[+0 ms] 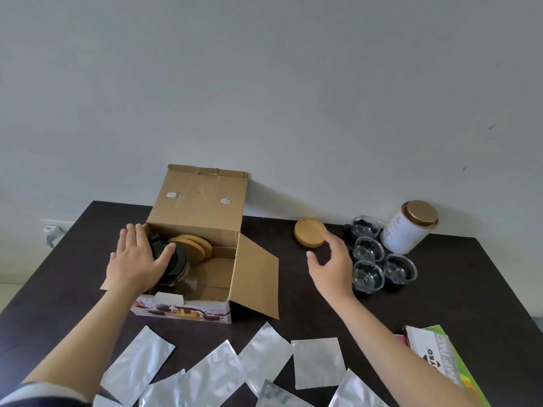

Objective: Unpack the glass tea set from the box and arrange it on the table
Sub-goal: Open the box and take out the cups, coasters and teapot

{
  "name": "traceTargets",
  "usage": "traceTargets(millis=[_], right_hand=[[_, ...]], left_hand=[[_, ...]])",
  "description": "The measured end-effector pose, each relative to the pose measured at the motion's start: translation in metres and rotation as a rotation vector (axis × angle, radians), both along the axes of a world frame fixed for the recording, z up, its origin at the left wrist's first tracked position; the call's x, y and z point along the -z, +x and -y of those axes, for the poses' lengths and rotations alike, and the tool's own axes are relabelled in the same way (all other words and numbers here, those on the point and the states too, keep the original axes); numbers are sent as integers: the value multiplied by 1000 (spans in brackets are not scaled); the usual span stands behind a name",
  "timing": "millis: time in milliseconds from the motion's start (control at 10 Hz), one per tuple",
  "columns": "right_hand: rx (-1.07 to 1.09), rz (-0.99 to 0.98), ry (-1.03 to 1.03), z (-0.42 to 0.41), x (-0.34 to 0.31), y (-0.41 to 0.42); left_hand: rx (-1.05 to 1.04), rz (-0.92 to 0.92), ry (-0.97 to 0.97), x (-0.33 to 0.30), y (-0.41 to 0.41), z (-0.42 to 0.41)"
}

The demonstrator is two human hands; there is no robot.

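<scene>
Dark table by pale wall | near edge: flat silvery plastic pouches | left hand spread flat on glass teapot inside open cardboard box | right hand loosely open, empty | beyond: round wooden coaster, four clear glass cups

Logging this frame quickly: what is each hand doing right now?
Left hand: open, fingers straight, resting on the box edge over the glass teapot.
Right hand: open, loosely curled, holding nothing, near the wooden coaster.
</scene>
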State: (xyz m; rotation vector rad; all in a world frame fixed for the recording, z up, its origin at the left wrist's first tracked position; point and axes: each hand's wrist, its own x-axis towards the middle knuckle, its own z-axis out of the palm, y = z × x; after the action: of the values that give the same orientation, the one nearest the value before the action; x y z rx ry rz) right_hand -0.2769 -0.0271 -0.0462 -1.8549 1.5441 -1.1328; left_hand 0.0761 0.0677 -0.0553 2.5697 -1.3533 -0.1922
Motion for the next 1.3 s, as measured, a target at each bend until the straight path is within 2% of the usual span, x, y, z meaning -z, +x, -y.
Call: traceTargets(millis=[100,200,300,400,500,700,1000,1300], right_hand=[[-224,39,-16,-19,-10,56],[-389,43,54,-29,-19,108],[-476,0,396,-32,-30,156],[-326,62,881,-27,-35,194],[-183,205,1151,-16,-29,213],[-144,338,1272,3,-7,232],[-110,428,1373,13,16,264],[-22,633,1221,-2,-8,240]], left_hand=[[-1,-12,0,-1,-1,-1],[-12,-23,2,-2,-2,-1],[-26,-25,5,-2,-2,0],[-34,-24,-2,-2,-3,0],[-35,-26,-9,-1,-3,0],[-42,-25,-29,1,-2,1],[-36,-32,-39,4,1,1],[-38,-46,-46,2,0,1]])
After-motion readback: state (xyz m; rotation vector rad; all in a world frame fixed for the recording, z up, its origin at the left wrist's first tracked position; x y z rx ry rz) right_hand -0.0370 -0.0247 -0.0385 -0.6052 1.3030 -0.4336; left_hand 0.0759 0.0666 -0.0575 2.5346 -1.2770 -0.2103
